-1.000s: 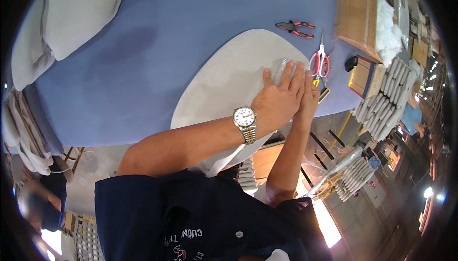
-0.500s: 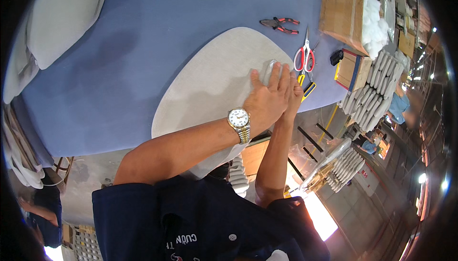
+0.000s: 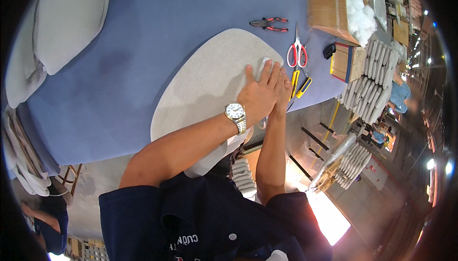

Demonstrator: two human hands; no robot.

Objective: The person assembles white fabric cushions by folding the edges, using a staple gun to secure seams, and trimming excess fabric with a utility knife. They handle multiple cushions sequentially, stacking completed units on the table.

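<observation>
A large rounded piece covered in pale grey fabric, like a seat cushion, lies at the near edge of the blue-grey table. My left hand, a watch on its wrist, rests over its right edge with fingers stretched and thumb apart. A small shiny whitish piece shows by those fingertips; its kind is unclear. My right hand is at the same edge, largely covered by the left, its visible fingers bent. What it grips is hidden. Below the left wrist, a greyish loop peeks out, too obscured to name.
Pliers, red-and-white scissors and yellow-handled tools lie right of the cushion. Beyond stand a carton of white stuffing and a small open box. More grey cushions lie at far left. Other people work in the background.
My view has shifted slightly, so the tools and boxes appear further left. Both hands stay together at the cushion's right edge, and the greyish loop below my left wrist now shows.
</observation>
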